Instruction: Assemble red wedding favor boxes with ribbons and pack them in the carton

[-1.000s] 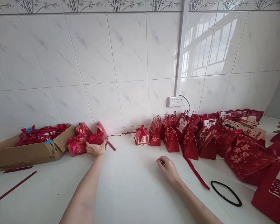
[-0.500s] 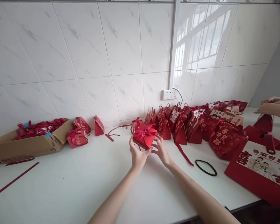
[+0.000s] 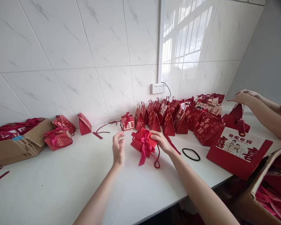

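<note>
A small red gift box (image 3: 136, 144) with a pink ribbon bow and a twisted dark red cord hangs tilted over the white table. My right hand (image 3: 161, 140) grips it from the right side, fingers on its upper edge. To the left of the box, my left hand (image 3: 118, 149) is raised with fingers apart and slightly curled, touching nothing. Behind the box stands another small box (image 3: 127, 122) with a bow and a printed label, beside rows of red triangular gift boxes (image 3: 154, 120).
At left are a cardboard carton (image 3: 21, 150) full of ribboned pieces and a red box (image 3: 58, 139). A black loop (image 3: 191, 154) and a large red bag (image 3: 239, 148) lie at right. Another person's hands (image 3: 245, 96) hold a red box. An open carton (image 3: 255, 190) stands lower right.
My left hand has let go of the gift box and moved left. My right hand keeps hold of the box, now turned and tilted. The view has swung right.
</note>
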Tool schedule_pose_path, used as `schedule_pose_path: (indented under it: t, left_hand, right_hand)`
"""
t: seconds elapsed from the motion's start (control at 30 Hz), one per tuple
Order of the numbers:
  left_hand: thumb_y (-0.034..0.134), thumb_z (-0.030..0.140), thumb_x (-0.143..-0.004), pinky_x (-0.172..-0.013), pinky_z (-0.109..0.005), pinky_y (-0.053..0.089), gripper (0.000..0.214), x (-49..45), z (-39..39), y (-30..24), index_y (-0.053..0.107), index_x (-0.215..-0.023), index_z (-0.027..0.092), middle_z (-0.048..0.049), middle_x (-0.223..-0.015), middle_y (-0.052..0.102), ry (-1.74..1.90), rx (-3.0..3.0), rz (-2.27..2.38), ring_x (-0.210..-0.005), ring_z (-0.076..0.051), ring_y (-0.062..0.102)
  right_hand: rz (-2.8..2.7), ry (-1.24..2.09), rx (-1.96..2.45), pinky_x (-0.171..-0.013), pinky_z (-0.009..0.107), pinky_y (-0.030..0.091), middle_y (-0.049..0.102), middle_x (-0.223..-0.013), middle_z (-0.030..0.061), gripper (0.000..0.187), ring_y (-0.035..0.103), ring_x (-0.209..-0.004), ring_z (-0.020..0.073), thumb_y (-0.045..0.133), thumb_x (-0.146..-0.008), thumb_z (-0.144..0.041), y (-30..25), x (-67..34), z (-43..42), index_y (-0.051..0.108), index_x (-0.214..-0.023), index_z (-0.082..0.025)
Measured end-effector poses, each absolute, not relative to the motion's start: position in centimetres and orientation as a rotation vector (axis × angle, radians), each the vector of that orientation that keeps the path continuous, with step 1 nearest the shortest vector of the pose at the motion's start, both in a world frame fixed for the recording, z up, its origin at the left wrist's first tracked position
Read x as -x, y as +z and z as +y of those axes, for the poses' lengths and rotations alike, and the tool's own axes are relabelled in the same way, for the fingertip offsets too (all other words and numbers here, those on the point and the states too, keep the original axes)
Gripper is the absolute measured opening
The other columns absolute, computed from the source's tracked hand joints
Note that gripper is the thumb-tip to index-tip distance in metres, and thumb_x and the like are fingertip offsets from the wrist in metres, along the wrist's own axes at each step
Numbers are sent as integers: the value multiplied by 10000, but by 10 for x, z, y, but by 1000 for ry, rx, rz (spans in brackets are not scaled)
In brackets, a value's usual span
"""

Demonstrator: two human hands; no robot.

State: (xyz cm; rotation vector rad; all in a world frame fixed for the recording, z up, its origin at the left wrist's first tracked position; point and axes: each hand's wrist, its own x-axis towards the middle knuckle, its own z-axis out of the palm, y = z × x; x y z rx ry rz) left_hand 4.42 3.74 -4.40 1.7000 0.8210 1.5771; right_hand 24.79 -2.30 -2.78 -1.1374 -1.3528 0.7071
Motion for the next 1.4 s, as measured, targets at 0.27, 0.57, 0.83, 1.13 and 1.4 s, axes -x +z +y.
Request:
schedule_pose_path:
  t: [0.27,0.57,0.83,1.13,1.4]
  left_hand:
    - [587,456,-756,-1024,-409,415,623,-68,15,-50,432,-1299,194,-123,-1354,490,1157,-1616,721,-1253,-281,469]
    - [536,384,-806,-1102,-404,338,577,-59,31,-55,386,-1339,220,-104,-1417,435,1244,-1659,821,-1339,-251,381]
    - [523,428,-799,-891,-357,480,416,-50,27,-37,453,-1148,212,-133,-1292,485,1401,-1753,1026,-1159,-231,511]
    - [578,367,-733,-616,-267,422,177,-35,18,3,587,-662,205,12,-673,634,859,-2027,1144,-621,-150,561]
    - [639,460,-693,-617,-259,421,278,-13,18,18,614,-711,183,-11,-726,658,380,-2051,1047,-698,-172,600]
  right_hand:
    - [-1232,612,1309,-963,408,414,612,-1183,94,396,556,-1109,267,506,-824,-483,-20,-234,-30,643,-1069,-203]
    - [-1360,985,1140,-956,407,466,454,-1408,75,651,492,-1227,270,633,-755,-418,-36,-231,-22,423,-1354,-272]
    - [-1364,880,1184,-989,442,446,482,-1382,97,596,510,-1210,267,613,-786,-396,-40,-229,-17,443,-1336,-242]
    - [-1319,727,1175,-935,399,468,556,-1231,84,398,522,-1166,223,624,-771,-409,-47,-228,-13,473,-1101,-243]
    - [-1274,705,1207,-799,363,506,569,-1134,80,413,571,-1049,218,659,-722,-431,-45,-226,-14,443,-1016,-237]
